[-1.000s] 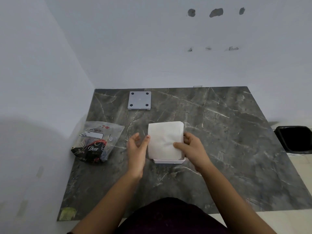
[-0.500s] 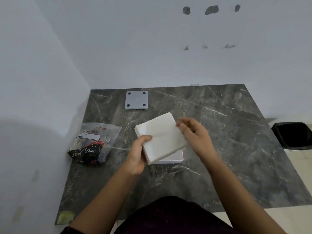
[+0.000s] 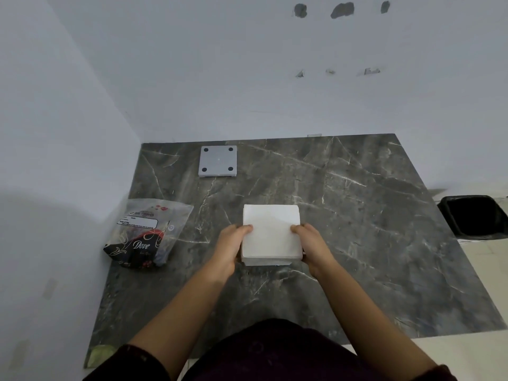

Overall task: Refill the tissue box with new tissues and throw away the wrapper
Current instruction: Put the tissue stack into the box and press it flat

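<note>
A white stack of tissues (image 3: 270, 232) lies squarely over the white tissue box, which it hides almost fully; only a sliver of the box (image 3: 280, 263) shows at the near edge. My left hand (image 3: 229, 247) grips the stack's left side with fingertips on top. My right hand (image 3: 312, 244) grips its right side the same way. The empty plastic wrapper (image 3: 145, 235), clear with black and red print, lies flat on the table to the left. A grey square lid (image 3: 218, 160) with four dark feet rests upside down near the back wall.
The dark marble table (image 3: 357, 229) fills a corner, with white walls at the left and back. A black bin (image 3: 474, 215) stands on the floor past the table's right edge. A dark garment shows at the bottom of the view.
The stack was tilted and lifted off the box by my left hand half a second ago. Now it lies level over the box with both hands on its sides.
</note>
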